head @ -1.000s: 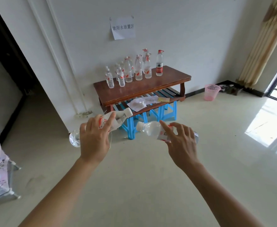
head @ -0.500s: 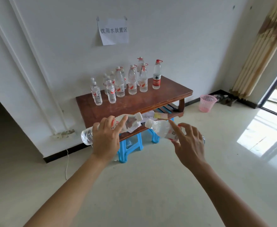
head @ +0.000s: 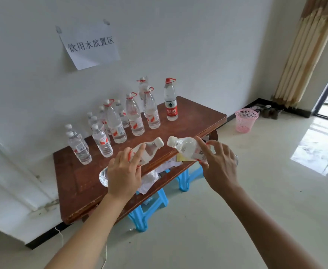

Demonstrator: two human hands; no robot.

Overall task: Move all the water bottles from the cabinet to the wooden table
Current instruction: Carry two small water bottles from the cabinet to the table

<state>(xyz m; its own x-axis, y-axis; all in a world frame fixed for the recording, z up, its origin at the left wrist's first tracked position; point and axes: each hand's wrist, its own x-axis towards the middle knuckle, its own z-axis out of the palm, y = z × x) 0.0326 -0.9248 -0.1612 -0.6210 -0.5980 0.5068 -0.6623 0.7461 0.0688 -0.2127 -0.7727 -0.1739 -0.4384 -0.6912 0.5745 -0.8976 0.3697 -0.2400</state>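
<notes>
Two bottles in the air, one per hand. Your left hand (head: 123, 171) is wrapped round the label band of the left bottle (head: 149, 150). The fingers are curled over the top of it, the base pokes out low to the left, and the white cap is tipped up to the right. Your right hand (head: 220, 166) has the right bottle (head: 186, 147) pinched at its label between thumb and fingers, with the index laid along the body and the other fingers fanned loose. Its cap points left, close to the other cap but not touching it. Both bottles lie near level over the front edge of the wooden worktop (head: 78, 181), and neither is set down yet.

Along the wall at the back, the standing bottles (head: 116, 123) are ranked under the paper sign (head: 89, 45), small ones to the left and taller red-looped ones to the right. The bare wood in front of them looks like your landing spot.

On handling, these are small, clear bottles that look full, so expect modest weight. I'd expect the thin, smooth walls to dent under a hard squeeze. The label band, mid-body, is the best purchase, and that is where you are holding both.

That right-hand pinch looks the lighter grip, so I'd close those loose fingers before turning the bottle upright. Get each base down flat, because narrow bases topple easily. Set them clear of the row, since one knock could take several bottles over.
</notes>
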